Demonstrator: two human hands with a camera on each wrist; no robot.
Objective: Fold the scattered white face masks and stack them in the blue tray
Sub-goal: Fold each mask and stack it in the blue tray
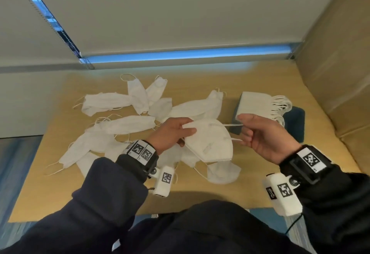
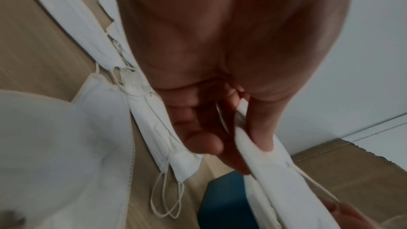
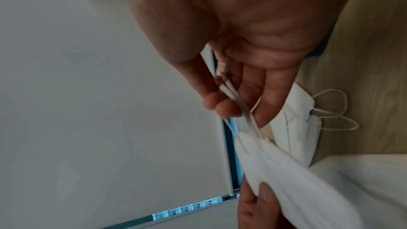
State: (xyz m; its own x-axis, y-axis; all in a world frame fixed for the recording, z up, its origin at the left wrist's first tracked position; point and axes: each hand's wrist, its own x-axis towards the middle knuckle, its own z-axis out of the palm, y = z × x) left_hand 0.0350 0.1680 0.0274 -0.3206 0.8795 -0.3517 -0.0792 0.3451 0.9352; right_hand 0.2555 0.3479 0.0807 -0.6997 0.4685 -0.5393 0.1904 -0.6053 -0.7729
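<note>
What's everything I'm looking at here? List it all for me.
held mask: one, white, in the air between both hands
loose masks: about ten, white, scattered on the table's left and middle
stacked masks: one pile, white, on the tray
tray: one, blue, right side of the table
table: one, light wood
blind: pale grey, behind the table
left hand: grips the mask's edge
right hand: pinches its ear loops

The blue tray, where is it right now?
Head view: the tray sits on the table's right side under the folded stack, just beyond the right hand.
</note>
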